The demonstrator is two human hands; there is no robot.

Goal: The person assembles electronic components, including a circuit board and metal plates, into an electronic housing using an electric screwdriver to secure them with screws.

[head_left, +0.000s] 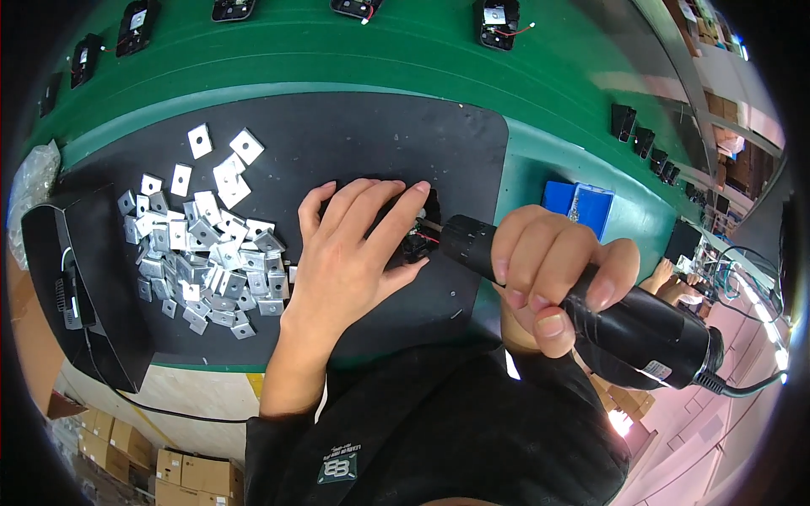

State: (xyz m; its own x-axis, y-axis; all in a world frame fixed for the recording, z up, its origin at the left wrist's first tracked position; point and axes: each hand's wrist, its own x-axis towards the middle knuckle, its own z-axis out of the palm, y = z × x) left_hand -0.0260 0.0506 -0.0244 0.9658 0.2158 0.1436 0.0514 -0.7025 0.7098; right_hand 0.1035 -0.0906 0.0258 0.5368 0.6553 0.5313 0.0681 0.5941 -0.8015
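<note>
My right hand (553, 270) is wrapped round a black corded electric screwdriver (650, 329), held slantwise with its nose toward the left. The bit reaches a small black plastic housing (418, 243) that has a red wire inside. My left hand (350, 244) lies over this housing and steadies it on the black mat (380, 320), fingers across its far side and thumb along its near side. Most of the housing is hidden under that hand. Left of it lies a heap of small square metal plates (224, 253) with centre holes, several of them scattered at its far edge.
Beyond the mat, a green conveyor belt (321, 51) carries several black housings with red wires. A blue tray (595, 209) sits to the right. At the left stand a black box (101, 287) and a clear plastic bag (34, 198). Another person's hands (666, 282) are at far right.
</note>
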